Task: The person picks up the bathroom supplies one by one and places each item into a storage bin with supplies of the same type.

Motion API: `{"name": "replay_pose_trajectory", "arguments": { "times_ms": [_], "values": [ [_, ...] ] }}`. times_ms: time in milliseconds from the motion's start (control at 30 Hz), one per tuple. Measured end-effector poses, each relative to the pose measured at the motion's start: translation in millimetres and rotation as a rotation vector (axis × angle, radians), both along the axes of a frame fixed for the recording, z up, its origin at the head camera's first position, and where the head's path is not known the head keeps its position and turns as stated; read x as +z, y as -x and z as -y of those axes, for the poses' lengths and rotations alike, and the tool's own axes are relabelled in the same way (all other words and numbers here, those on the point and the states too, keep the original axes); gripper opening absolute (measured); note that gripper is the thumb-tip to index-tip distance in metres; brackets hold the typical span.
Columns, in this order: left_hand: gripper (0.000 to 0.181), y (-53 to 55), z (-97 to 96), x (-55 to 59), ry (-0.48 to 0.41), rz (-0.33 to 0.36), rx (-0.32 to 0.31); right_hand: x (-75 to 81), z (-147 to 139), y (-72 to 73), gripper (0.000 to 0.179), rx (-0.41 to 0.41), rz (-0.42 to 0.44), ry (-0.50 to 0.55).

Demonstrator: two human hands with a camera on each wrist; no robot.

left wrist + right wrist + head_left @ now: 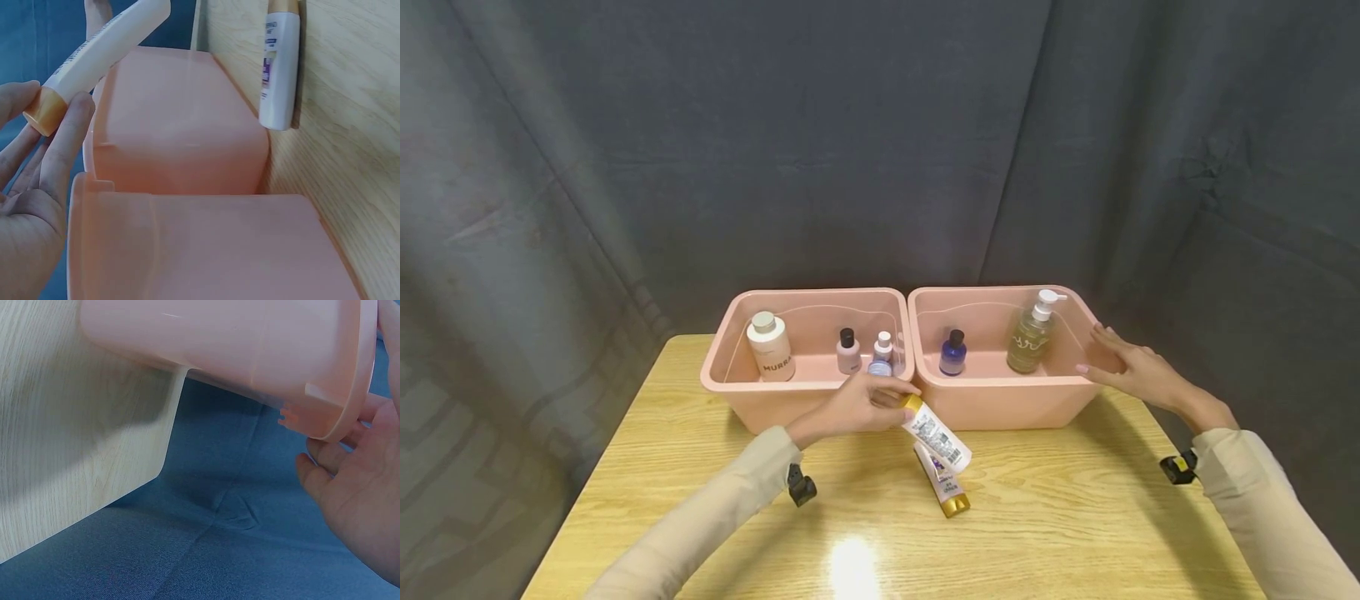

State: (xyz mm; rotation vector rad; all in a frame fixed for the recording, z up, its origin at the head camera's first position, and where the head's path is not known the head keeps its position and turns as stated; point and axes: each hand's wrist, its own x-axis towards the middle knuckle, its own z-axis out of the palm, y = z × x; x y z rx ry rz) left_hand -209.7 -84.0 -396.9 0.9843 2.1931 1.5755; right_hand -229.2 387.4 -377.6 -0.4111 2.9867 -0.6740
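My left hand (pixel 861 404) pinches a white squeeze tube (pixel 938 437) by its gold cap (pixel 47 111), and the tube slants down to the right in front of the bins. Under it on the table lies a second tube (pixel 942 483), pale with a gold cap, partly covered in the head view. My right hand (pixel 1138 375) rests at the right rim of the right pink bin (pixel 1000 407), fingers fairly straight. That bin holds a blue bottle (pixel 952 357) with a black cap and a pump bottle (pixel 1030 342) of yellowish liquid.
Beside it stands the left pink bin (pixel 805 297), with a large white bottle (pixel 771 350), a pale pink bottle (pixel 848 354), a small white-capped bottle (pixel 883 346) and a blue-lidded jar (pixel 880 368). Both stand on a wooden table (pixel 760 533) before a dark curtain (pixel 850 150).
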Motion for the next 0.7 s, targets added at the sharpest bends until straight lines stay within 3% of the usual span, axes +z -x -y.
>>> {"name": "replay_pose_trajectory", "arguments": {
  "times_ms": [200, 367, 700],
  "values": [
    [0.037, 1.7, -5.9, 6.3, -0.047, 0.043, -0.021, 0.1, 0, -0.6, 0.090, -0.002, -0.009, 0.012],
    [0.037, 3.2, -9.3, 9.6, -0.079, 0.067, 0.001, 0.3, 0, -1.3, 0.090, -0.001, -0.008, 0.020],
    [0.038, 11.1, -17.0, 18.3, -0.083, 0.008, 0.020, -0.1, 0, -1.2, 0.091, 0.001, 0.007, 0.020]
  ]
}}
